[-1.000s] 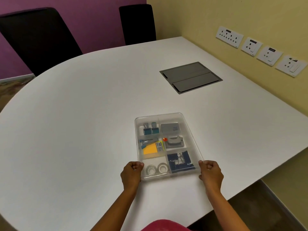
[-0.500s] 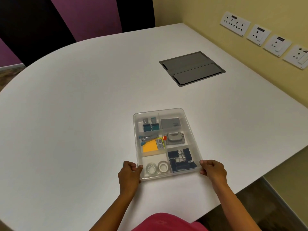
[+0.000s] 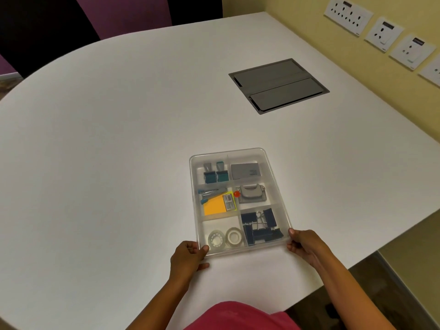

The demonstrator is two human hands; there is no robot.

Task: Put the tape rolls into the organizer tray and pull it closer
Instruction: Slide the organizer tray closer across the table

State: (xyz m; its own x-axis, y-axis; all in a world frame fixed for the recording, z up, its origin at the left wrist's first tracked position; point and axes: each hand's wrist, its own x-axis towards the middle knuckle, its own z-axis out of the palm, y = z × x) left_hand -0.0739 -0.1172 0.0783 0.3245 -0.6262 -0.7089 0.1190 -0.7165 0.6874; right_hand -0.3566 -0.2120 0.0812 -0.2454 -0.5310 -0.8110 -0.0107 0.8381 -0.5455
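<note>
A clear plastic organizer tray [image 3: 273, 167] lies on the white table [image 3: 119, 151], divided into several compartments. Two tape rolls sit side by side in its near left compartment: a clear roll [image 3: 216, 239] and a whitish roll [image 3: 233, 236]. My left hand [image 3: 189, 257] grips the tray's near left corner, thumb over the rim. At the near right corner, my right hand [image 3: 303, 244] holds the rim in the same way.
The other compartments hold stamps [image 3: 213, 173], a grey box [image 3: 245, 171], a stapler and orange sticky notes [image 3: 214, 206], a hole punch [image 3: 252, 193] and dark blue binder clips [image 3: 260, 226]. A grey cable hatch [image 3: 278, 85] is set into the table farther back. Wall sockets [image 3: 383, 34] line the right wall.
The tray has slid a little nearer to me with both hands on its near corners. The view has tilted down, so the far chairs have nearly left the frame.
</note>
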